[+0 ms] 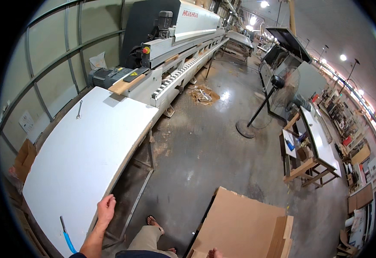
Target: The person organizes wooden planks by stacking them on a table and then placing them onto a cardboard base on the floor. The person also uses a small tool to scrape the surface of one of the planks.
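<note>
My left hand (pixel 106 208) is beside the near right edge of a white-topped table (pixel 89 146), its fingers curled in and nothing visible in them. Whether it touches the edge I cannot tell. On the tabletop, left of my forearm, lies a tool with a blue handle (pixel 69 243) and a dark metal end. A wrench (pixel 79 110) rests near the table's far end. Only a small part of my right hand (pixel 215 253) shows at the lower edge, over a brown cardboard sheet (pixel 239 219); its fingers are mostly cut off.
Beyond the table runs a long machine (pixel 188 64) with a wooden strip (pixel 126 84) on its near end. Scraps (pixel 203 94) litter the grey floor. A pedestal fan (pixel 256 107) and a wooden-framed workbench (pixel 319 137) stand to the right. An open cardboard box (pixel 25 159) sits left of the table.
</note>
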`<state>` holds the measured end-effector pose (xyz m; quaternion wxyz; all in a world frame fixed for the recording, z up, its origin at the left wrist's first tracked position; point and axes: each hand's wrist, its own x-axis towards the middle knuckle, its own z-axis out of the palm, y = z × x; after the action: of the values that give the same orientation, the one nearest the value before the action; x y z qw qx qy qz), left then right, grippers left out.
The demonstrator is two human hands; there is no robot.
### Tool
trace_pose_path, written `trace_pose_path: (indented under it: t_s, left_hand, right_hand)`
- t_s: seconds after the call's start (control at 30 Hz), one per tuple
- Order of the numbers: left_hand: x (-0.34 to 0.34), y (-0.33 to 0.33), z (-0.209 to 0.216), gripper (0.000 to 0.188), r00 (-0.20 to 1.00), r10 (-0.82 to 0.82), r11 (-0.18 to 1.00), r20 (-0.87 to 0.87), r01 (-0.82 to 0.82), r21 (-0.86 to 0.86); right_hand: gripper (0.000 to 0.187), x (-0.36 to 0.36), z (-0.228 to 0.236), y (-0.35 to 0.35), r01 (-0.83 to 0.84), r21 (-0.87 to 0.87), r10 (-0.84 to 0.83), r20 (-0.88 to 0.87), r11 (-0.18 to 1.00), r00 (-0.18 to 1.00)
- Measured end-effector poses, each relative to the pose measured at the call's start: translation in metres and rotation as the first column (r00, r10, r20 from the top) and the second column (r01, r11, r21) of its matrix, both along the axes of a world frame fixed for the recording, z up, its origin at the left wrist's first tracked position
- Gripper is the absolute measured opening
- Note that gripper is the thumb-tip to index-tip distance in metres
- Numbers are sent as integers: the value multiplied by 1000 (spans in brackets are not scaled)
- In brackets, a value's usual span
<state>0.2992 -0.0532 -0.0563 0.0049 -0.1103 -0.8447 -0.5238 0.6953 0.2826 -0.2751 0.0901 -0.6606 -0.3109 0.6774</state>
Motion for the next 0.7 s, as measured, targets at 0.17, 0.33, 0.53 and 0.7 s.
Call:
trace_pose_path:
  t_s: [0.17,0.33,0.53,0.7]
  left_hand:
    - [-61,-24,-36,39,971,57,948,-233,-126,-294]
    - [-89,0,-46,65,970,-3,778,-243,-150,-610]
    - [-127,6,-27,67,985,-12,753,-170,-103,-650]
    - [-137,18,-10,66,975,-36,761,-220,-115,-638]
  right_hand:
    - [30,-79,10,12,-194,20,194,-7,981,981]
    - [30,-175,1,3,-439,103,444,-35,893,895]
    - [30,-276,42,-7,-674,34,673,21,738,739]
    - [30,-363,89,11,-719,259,754,-60,645,654]
